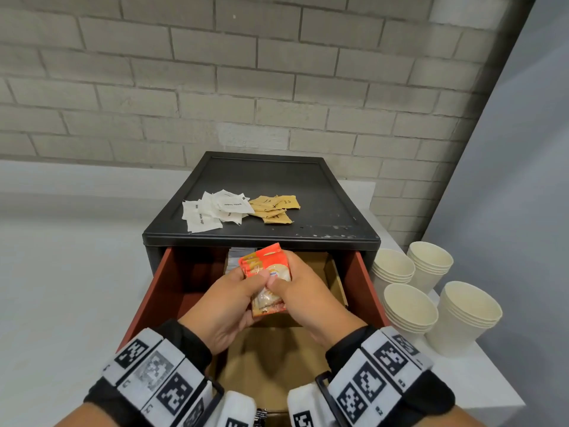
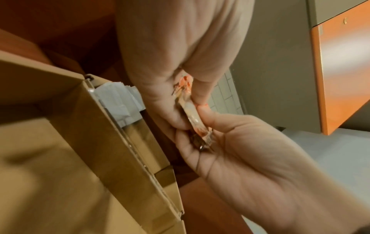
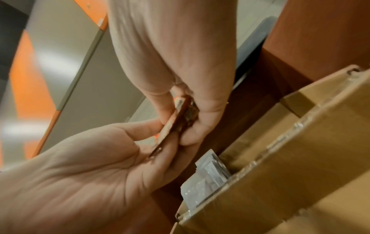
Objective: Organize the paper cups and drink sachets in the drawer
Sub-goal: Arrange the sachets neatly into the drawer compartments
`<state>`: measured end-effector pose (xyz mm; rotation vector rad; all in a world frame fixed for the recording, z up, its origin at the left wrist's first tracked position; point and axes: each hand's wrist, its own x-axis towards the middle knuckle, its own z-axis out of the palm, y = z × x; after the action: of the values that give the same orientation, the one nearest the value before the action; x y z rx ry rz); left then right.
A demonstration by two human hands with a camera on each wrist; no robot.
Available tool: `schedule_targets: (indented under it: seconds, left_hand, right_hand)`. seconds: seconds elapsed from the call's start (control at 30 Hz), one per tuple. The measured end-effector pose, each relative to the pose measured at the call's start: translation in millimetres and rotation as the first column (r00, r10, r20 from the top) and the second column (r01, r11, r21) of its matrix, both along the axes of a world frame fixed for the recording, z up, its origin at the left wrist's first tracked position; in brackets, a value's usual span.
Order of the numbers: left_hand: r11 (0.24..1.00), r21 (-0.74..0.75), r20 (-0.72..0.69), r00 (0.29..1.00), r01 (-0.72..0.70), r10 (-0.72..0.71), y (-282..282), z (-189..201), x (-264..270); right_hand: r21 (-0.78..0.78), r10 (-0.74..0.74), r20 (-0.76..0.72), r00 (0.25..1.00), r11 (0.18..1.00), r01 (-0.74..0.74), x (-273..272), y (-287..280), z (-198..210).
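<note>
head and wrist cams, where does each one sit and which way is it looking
Head: worn on the head, looks forward and down at the open drawer; both hands and banded wrists show, holding orange sachets.
Left wrist: looks along the left hand; right hand opposite.
Right wrist: looks along the right hand; left hand opposite.
Shared: both wrist views show the sachets and cardboard box.

Both hands, left (image 1: pixel 228 298) and right (image 1: pixel 308 291), pinch orange sachets (image 1: pixel 266 274) over open drawer (image 1: pixel 154 291); cups (image 1: pixel 431 291) right of drawer; white sachets (image 1: pixel 212 211) atop cabinet (image 1: pixel 323 192).
</note>
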<state>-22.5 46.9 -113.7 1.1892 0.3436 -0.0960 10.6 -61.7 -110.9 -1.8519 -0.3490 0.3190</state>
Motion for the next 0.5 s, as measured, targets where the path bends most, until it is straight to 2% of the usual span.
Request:
schedule_targets:
  seconds: [0.1,0.3,0.4,0.5]
  left_hand:
    - [0.998,-0.052,-0.013,0.999,0.042,-0.043,-8,7,-7]
    - [0.994,-0.055,0.044,0.994,0.100,-0.097,-29,32,-22]
    - [0.993,-0.015,0.074,0.990,0.121,-0.120,-44,46,-30]
    - [0.988,0.094,0.120,0.984,0.124,-0.135,-59,57,-36]
  right_hand:
    - [-0.120,0.024,0.029,0.999,0.993,-0.020,-7,-4,14]
    - [-0.144,0.017,0.090,0.996,0.990,-0.004,-30,-35,51]
    - [-0.187,-0.027,0.156,0.987,0.981,0.056,-43,-48,62]
    - [-0.190,-0.098,0.200,0.975,0.972,0.137,-52,-60,68]
